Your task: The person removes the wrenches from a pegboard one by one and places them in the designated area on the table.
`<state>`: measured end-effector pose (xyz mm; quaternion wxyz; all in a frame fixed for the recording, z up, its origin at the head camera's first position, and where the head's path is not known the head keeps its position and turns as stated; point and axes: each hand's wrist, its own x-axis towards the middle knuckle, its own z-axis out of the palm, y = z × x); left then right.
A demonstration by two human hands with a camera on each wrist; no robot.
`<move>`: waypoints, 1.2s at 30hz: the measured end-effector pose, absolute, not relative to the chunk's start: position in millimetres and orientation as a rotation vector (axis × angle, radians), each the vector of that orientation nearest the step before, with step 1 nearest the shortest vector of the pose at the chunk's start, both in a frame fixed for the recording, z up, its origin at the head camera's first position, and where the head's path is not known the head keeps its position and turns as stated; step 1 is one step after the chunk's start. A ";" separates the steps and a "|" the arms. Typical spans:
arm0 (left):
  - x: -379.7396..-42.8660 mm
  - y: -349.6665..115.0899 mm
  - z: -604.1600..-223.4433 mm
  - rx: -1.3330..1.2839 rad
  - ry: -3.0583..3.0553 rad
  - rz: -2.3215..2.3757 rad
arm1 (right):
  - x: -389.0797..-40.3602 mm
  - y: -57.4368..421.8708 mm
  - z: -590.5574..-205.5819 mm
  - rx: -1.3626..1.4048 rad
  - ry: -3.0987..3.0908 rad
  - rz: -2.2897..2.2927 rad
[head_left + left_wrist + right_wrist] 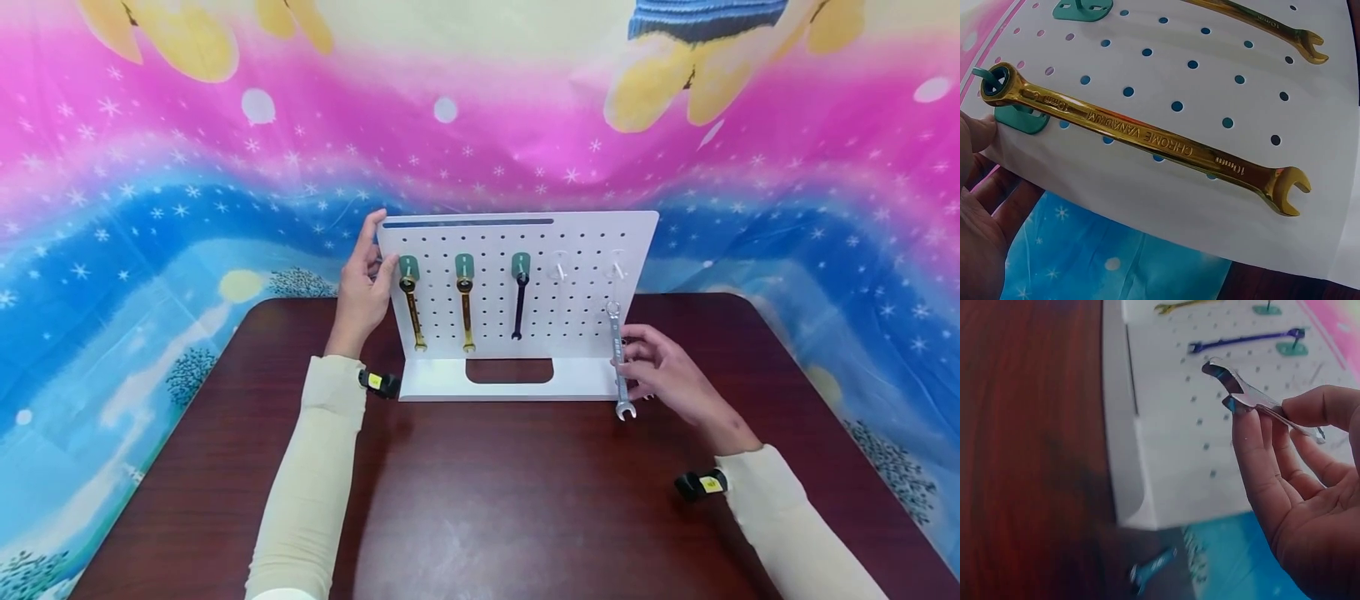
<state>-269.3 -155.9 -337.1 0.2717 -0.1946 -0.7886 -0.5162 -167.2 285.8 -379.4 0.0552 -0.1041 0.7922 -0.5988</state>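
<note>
A white pegboard stand (491, 312) stands upright on the table. My left hand (363, 292) grips its left edge, thumb in front and other fingers partly hidden behind. Close to that thumb, a gold combination wrench (1141, 137) marked 10mm hangs from a green hook. A second gold wrench (467, 321) and a dark blue-purple wrench (519, 308) hang from green hooks further right. My right hand (663, 367) pinches a silver combination wrench (618, 354) between thumb and fingers. It is held upright before the board's right side, ring end up, below a transparent hook (618, 268).
Another transparent hook (559, 268) is fixed left of that one. Another wrench (1150, 569) lies on the brown table (525, 492) beside the stand's right end, mostly hidden by my hand in the head view. A colourful printed cloth (480, 108) hangs behind the table.
</note>
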 end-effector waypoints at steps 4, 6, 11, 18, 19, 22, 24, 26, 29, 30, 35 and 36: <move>-269.6 -154.8 -338.1 -0.525 -2.120 -1.388 | -168.0 303.8 -388.4 -0.304 2.400 -1.820; -269.8 -154.4 -338.0 -0.527 -2.118 -1.385 | -169.6 312.5 -390.6 -0.296 2.400 -1.820; -269.4 -155.2 -337.1 -0.520 -2.118 -1.377 | -177.3 331.3 -395.5 -0.231 2.416 -1.777; -267.8 -157.0 -336.6 -0.525 -2.134 -1.394 | -188.9 350.8 -405.8 -0.143 2.403 -1.667; -267.7 -157.0 -336.4 -0.527 -2.138 -1.395 | -190.4 352.6 -407.2 -0.137 2.400 -1.651; -267.2 -157.1 -335.7 -0.529 -2.145 -1.397 | -195.5 357.4 -412.1 -0.113 2.389 -1.605; -267.2 -157.2 -335.3 -0.530 -2.148 -1.403 | -199.3 359.8 -415.3 -0.092 2.387 -1.570; -267.2 -157.4 -334.7 -0.530 -2.149 -1.412 | -203.4 361.5 -418.1 -0.077 2.394 -1.537; -267.3 -157.5 -334.6 -0.533 -2.148 -1.426 | -209.2 362.8 -421.4 -0.063 2.417 -1.482; -267.4 -157.5 -334.7 -0.532 -2.147 -1.431 | -211.1 363.0 -422.3 -0.062 2.424 -1.464; -252.9 -150.4 -322.4 -0.523 -2.146 -1.438 | -219.4 363.3 -425.5 -0.043 2.447 -1.373; -249.4 -148.8 -319.5 -0.521 -2.150 -1.440 | -220.4 363.1 -425.3 -0.039 2.453 -1.356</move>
